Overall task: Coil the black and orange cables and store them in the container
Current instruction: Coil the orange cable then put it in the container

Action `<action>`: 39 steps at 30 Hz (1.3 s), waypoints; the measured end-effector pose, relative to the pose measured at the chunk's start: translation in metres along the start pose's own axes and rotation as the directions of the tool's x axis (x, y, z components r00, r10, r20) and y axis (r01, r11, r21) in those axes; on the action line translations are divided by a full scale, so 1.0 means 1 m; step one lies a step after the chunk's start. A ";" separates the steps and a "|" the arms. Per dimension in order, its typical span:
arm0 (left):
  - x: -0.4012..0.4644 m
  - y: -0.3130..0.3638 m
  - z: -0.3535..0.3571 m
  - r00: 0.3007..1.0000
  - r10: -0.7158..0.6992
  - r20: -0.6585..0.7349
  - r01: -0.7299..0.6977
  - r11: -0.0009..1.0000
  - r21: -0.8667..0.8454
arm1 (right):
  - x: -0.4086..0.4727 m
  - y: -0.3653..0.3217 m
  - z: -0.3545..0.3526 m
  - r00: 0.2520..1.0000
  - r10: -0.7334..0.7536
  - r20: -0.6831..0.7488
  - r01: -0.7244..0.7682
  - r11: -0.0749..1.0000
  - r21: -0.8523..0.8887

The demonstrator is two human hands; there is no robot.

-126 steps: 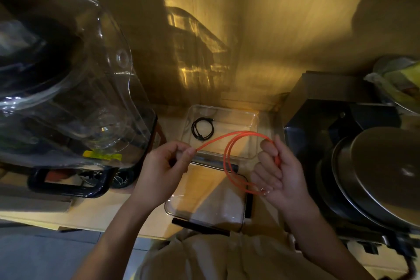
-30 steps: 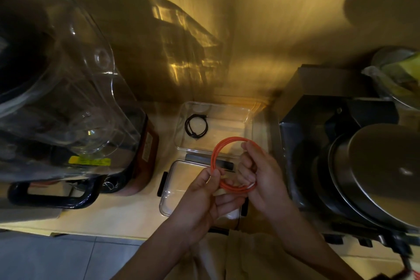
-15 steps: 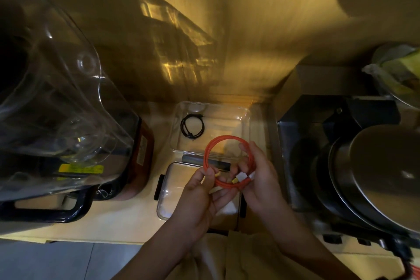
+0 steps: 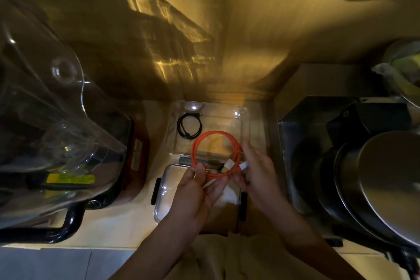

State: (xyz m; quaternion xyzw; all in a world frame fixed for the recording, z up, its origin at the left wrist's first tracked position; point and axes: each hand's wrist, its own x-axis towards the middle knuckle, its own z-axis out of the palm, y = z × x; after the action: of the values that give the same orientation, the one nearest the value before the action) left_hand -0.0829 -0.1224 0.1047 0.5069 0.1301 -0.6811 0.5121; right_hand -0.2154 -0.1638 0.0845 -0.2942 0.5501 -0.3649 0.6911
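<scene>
The orange cable (image 4: 197, 141) is wound into a round coil held up over the near edge of the clear container (image 4: 243, 118). My left hand (image 4: 193, 193) pinches the coil's lower left side between thumb and fingers. My right hand (image 4: 256, 173) grips its lower right side, where two white plugs stick out. The black cable (image 4: 189, 128) lies coiled inside the container, at its left side.
The container's clear lid (image 4: 166, 191) with black clips lies on the counter under my hands. A large clear blender jug (image 4: 52, 134) on a dark base fills the left. Stacked metal pans (image 4: 375, 179) and a steel box (image 4: 318, 88) crowd the right.
The orange cable went from long loose loops to a tight round coil. Both hands have come together at its lower edge, and the white plugs now show by my right hand.
</scene>
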 end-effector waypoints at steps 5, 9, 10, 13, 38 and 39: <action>0.013 0.009 0.004 1.000 0.021 -0.003 -0.021 1.000 -0.010 | 0.012 0.009 -0.011 0.976 0.026 0.217 -0.064 0.983 0.171; 0.020 0.012 0.006 0.999 0.042 0.020 -0.043 0.998 0.046 | 0.019 0.017 -0.018 0.961 0.049 0.272 -0.113 0.968 0.225; 0.023 0.013 0.006 0.998 0.054 0.023 -0.055 0.996 0.068 | 0.021 0.018 -0.018 0.963 0.048 0.264 -0.110 0.968 0.224; 0.032 0.016 0.006 0.997 0.078 0.027 -0.081 0.985 0.153 | 0.028 0.020 -0.015 0.981 0.054 0.187 -0.086 0.982 0.169; 0.181 0.033 0.000 0.905 0.405 0.131 -0.212 0.161 0.964 | 0.124 0.030 0.018 0.915 0.199 -0.352 -0.299 0.919 -0.256; 0.182 0.033 0.003 0.905 0.406 0.128 -0.194 0.124 0.973 | 0.127 0.030 0.019 0.908 0.223 -0.354 -0.324 0.911 -0.257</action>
State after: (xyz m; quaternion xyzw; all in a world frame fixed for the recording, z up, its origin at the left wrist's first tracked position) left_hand -0.0503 -0.2421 -0.0328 0.7840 -0.3913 -0.4437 0.1881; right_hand -0.1754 -0.2523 -0.0053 -0.2557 0.7403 -0.2147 0.5835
